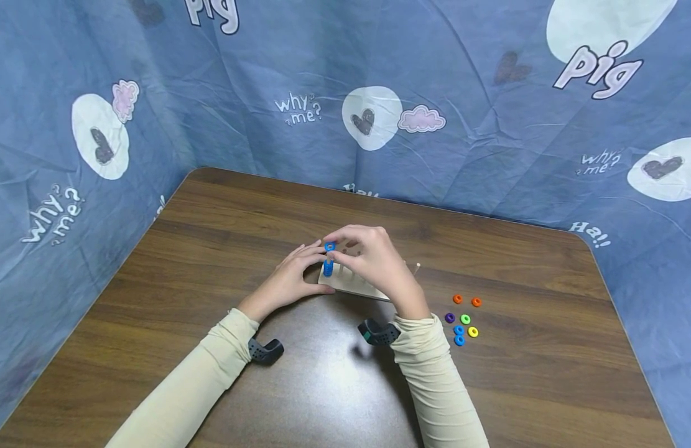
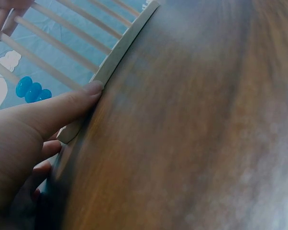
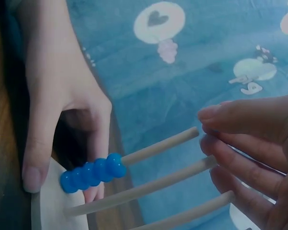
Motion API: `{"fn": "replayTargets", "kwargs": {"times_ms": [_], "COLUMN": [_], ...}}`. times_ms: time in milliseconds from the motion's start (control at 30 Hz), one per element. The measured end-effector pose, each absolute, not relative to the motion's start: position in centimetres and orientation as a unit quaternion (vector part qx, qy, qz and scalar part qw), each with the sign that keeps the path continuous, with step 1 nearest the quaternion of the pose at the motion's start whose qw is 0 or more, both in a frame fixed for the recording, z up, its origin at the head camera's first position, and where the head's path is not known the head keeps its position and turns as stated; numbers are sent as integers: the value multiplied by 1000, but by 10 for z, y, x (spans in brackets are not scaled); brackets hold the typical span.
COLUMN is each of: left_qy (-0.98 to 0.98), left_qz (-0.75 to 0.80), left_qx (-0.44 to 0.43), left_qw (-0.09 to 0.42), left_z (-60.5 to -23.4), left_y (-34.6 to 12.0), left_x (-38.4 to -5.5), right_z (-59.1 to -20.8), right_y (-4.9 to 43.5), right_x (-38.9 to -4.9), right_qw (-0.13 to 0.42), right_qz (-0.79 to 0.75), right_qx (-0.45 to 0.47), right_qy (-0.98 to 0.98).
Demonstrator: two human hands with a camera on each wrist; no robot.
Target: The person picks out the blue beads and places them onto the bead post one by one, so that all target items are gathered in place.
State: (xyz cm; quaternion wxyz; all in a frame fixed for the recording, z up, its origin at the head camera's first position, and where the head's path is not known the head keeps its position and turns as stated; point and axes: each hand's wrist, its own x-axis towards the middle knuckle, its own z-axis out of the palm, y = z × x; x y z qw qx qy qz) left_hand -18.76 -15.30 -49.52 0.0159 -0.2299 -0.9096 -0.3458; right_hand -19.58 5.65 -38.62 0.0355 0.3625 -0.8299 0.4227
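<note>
A pale wooden peg board (image 1: pixel 353 285) stands on the table with a row of upright pegs (image 3: pixel 158 184). My left hand (image 1: pixel 289 277) grips its left end, thumb (image 2: pixel 82 98) on the near edge and fingers round the far side. Several blue ring beads (image 3: pixel 94 172) are stacked on the end peg, also partly seen in the left wrist view. Above that stack my right hand (image 1: pixel 373 261) pinches another blue bead (image 1: pixel 330 247) between thumb and forefinger. In the right wrist view its fingertips (image 3: pixel 210 113) are by the peg's tip, and that bead cannot be seen.
To the right of the board lie loose ring beads: orange (image 1: pixel 458 299), purple (image 1: pixel 449 318), green (image 1: pixel 465 319), yellow (image 1: pixel 473 332) and blue (image 1: pixel 459 341). The brown table (image 1: pixel 239 218) meets a blue printed cloth (image 1: pixel 267 74) behind. Dark wristbands (image 1: pixel 379 333) hang under both wrists.
</note>
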Motion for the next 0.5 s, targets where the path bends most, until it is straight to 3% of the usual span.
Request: {"fn": "replayTargets", "kwargs": {"times_ms": [500], "left_qy": [-909], "left_qz": [-346], "left_qx": [-232], "left_qw": [10], "left_z": [-494], "left_y": [-153], "left_x": [-187], "right_z": [-387], "right_y": [55], "right_x": [-196], "right_qw": [24], "right_qz": [405], "right_qx": [354], "right_qy": [-843]}}
